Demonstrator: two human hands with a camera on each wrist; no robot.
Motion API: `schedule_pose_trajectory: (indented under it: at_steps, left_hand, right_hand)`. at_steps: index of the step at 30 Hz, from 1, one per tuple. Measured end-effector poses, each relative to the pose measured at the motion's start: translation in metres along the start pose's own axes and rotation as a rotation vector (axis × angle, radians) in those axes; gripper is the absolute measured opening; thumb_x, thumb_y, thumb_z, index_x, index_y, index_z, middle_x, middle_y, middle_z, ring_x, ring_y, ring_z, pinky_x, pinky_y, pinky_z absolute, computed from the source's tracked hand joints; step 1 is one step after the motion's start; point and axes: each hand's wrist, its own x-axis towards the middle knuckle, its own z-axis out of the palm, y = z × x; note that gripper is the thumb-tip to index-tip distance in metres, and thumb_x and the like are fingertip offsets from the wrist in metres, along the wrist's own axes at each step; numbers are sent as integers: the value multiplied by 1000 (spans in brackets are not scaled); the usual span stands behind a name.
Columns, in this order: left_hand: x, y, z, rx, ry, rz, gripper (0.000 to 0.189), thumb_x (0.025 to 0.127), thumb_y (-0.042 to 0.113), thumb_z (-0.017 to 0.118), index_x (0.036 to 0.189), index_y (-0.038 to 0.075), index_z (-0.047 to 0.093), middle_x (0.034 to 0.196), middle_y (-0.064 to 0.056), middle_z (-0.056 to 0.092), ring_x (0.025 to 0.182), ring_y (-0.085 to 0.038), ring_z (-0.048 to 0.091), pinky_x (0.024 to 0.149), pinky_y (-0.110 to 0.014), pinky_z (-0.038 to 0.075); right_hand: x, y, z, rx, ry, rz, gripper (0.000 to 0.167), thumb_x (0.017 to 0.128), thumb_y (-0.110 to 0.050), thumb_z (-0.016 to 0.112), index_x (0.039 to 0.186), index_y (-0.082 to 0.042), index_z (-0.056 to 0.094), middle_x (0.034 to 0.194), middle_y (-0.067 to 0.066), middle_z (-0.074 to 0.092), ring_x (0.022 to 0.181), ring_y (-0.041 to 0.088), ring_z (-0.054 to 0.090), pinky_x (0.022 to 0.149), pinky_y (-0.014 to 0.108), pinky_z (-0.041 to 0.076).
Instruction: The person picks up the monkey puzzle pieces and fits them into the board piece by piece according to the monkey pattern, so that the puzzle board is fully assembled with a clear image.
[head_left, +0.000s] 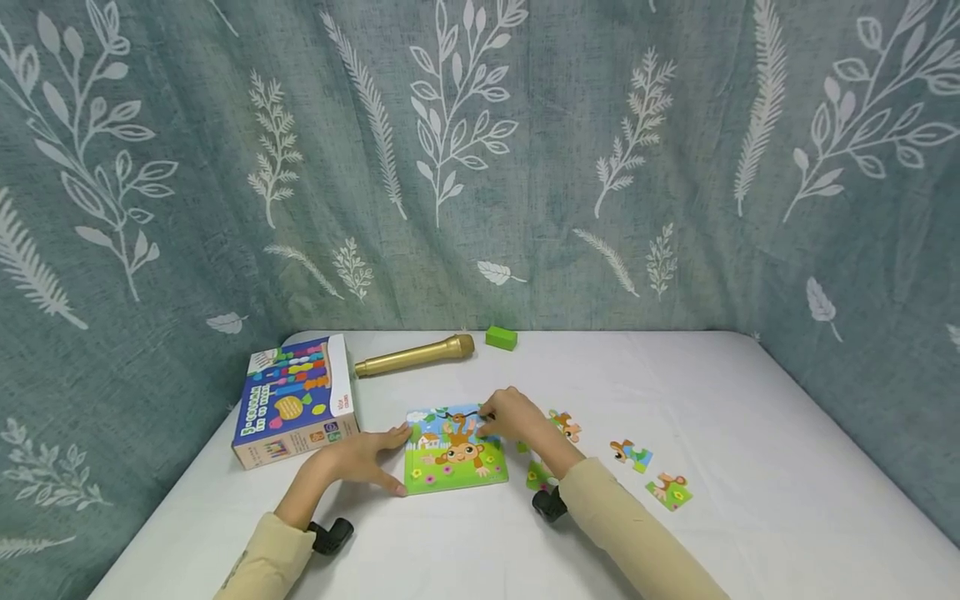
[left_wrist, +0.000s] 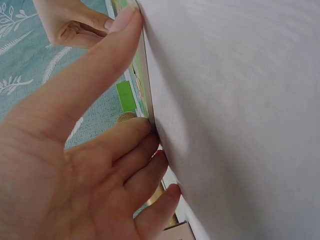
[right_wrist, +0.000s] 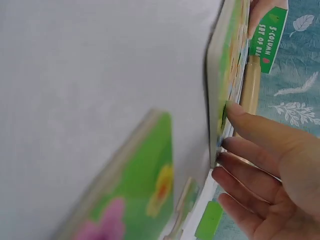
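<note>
A square jigsaw puzzle (head_left: 453, 475) with a monkey, a small house and flowers lies flat on the white table. My left hand (head_left: 363, 457) spans its left edge, thumb near the lower corner and forefinger near the upper one; the left wrist view shows both against the thin rim. At the upper right corner, my right hand (head_left: 517, 419) bends over the picture, pinching a puzzle piece that its fingers mostly hide. In the right wrist view its thumb (right_wrist: 236, 108) touches the printed face, with the other fingers at the far edge.
Several loose puzzle pieces lie to the right, among them one with a monkey's hand (head_left: 670, 490) and one with blue and green (head_left: 633, 455). A boxed toy (head_left: 296, 400) stands at left. Behind are a gold microphone (head_left: 416, 357) and a green block (head_left: 501, 337).
</note>
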Motion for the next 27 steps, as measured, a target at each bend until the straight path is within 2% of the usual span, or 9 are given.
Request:
schedule_pose_trajectory:
  at_steps: [5,10,12,13,17,20,22,24,27]
  left_hand:
    - [-1,-1,2,-8,1,-8,97,72,45,82,150,13,34,156,-11,26,143,-34,23,114,-53,21]
    - [0,-1,1,-3,6,-7,96,73,45,81,151,13,34,156,-11,25,143,-34,23,114,-51,22]
    - [0,0,0,-4,6,-7,96,73,44,81,150,13,34,156,-11,25,143,-33,23,114,-51,21]
    - [0,0,0,-6,4,-7,96,73,44,82,150,13,34,156,-11,25,143,-33,23,114,-51,21]
    - [2,2,0,7,4,-3,96,73,45,81,150,13,34,156,-11,26,143,-33,23,114,-51,22]
    - [3,2,-1,20,13,-7,96,73,45,81,150,14,34,156,-11,26,143,-33,24,114,-51,22]
    - [4,2,-1,26,18,-13,96,73,46,81,151,14,34,156,-10,27,143,-33,24,114,-50,23]
    - [4,0,0,21,16,-19,97,72,46,82,151,15,34,156,-10,26,143,-33,24,114,-51,23]
    - [2,-3,0,15,10,-21,97,72,46,82,151,15,34,156,-10,27,142,-34,23,114,-52,22]
  right_hand:
    - [0,3,0,39,-10,-36,39,80,-21,80,111,-1,72,86,6,70,63,13,48,58,26,40]
    - [-4,7,-12,108,-27,7,44,81,-28,79,118,-6,69,117,12,67,102,28,63,84,40,53]
    - [-10,10,-18,138,-25,8,45,83,-28,77,121,-6,68,116,13,68,103,35,63,87,46,53]
    - [-15,12,-22,145,-18,-9,45,84,-27,77,121,-5,67,115,15,68,102,36,63,88,48,52]
    - [-37,22,-40,160,26,-66,42,85,-21,75,121,-2,66,112,18,68,68,28,66,85,45,53]
    - [-55,34,-51,142,56,-81,40,84,-19,75,120,-1,67,116,19,67,49,11,47,72,34,50]
    - [-65,42,-55,140,64,-71,40,84,-18,76,119,-1,68,115,19,67,47,8,31,60,29,43]
    - [-72,50,-58,134,69,-59,40,84,-18,76,119,-1,68,116,19,66,49,8,29,57,26,39]
    - [-78,58,-58,138,60,-22,42,83,-20,76,120,-2,67,117,17,67,57,11,46,58,26,40]
